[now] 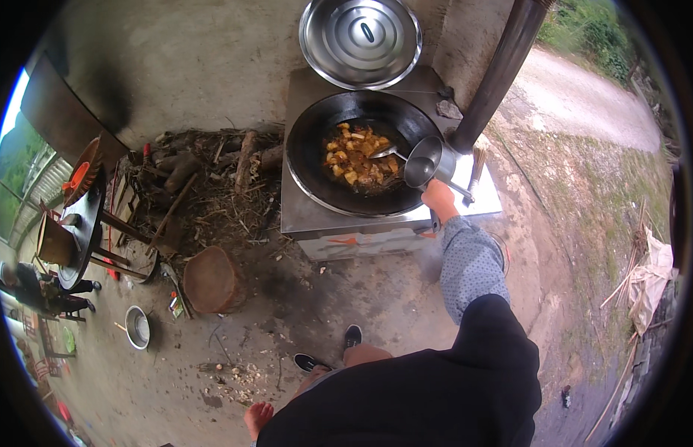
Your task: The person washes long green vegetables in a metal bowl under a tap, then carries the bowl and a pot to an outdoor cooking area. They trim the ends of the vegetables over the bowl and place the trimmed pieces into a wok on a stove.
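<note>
My right hand (pixel 439 199) grips the handle of a metal dipper (pixel 434 159), held over the right rim of a large black wok (pixel 313 120). Browned chunks of food in dark liquid (pixel 352 153) fill the wok's middle. A metal spatula (pixel 384 152) rests in the food; the dipper covers part of its handle, which emerges to the right. The wok sits in a metal-topped stove (pixel 299 220). Low at my side, my left hand (pixel 258 416) hangs with nothing visible in it.
Behind the wok a large metal lid (pixel 346 53) leans on the wall. A stovepipe (pixel 500 72), a stone (pixel 448 109) and a brush (pixel 476 170) stand right. Firewood (pixel 246 162), a wooden stump (pixel 209 279), a metal basin (pixel 137 328), a round table (pixel 89 246) and another person (pixel 31 285) are left.
</note>
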Available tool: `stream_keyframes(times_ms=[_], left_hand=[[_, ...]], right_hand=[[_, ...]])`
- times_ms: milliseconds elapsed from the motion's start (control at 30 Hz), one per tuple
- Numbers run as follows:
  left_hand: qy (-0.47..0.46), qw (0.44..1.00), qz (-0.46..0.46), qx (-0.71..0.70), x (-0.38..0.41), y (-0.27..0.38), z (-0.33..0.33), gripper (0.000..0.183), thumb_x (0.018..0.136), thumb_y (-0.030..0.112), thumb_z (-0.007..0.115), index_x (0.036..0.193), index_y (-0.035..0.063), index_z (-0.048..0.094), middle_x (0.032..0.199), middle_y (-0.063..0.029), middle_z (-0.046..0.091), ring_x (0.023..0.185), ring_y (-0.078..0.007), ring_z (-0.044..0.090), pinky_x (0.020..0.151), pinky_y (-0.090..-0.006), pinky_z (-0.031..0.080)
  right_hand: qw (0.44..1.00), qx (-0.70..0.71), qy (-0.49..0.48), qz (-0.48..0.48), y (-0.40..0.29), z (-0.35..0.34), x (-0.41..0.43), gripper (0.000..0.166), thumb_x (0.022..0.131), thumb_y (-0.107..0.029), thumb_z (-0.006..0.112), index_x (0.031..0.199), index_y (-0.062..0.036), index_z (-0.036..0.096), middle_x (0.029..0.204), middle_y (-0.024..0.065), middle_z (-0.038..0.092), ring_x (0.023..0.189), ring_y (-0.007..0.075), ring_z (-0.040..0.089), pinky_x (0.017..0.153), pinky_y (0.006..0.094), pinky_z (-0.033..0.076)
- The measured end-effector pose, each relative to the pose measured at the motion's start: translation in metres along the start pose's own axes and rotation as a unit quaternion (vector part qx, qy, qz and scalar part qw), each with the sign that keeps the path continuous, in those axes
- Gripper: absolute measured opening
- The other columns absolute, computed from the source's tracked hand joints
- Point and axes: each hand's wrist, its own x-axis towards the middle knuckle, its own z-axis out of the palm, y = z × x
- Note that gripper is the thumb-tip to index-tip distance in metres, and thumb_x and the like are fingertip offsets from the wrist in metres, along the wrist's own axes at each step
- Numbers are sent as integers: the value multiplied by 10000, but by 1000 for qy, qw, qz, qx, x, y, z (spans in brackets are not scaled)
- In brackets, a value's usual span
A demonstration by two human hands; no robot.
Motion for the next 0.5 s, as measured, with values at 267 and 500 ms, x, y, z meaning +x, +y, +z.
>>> stream_keyframes(times_ms=[267,500], left_hand=[[23,999,-14,36,-10,-8,-5,259,843,234,455,980,17,489,1040,-159,526,958,-376,516,813,-510,448],[41,999,-19,23,-14,-11,-8,257,845,214,442,985,4,492,1019,-156,530,941,-361,525,802,-493,459]], right_hand=[[999,-36,12,-16,-3,0,-6,281,733,-102,513,985,-8,597,985,154,623,947,292,594,784,378,477],[996,-60,59,-35,2,13,1,213,745,-108,529,924,-11,589,925,143,637,886,289,619,748,364,488]])
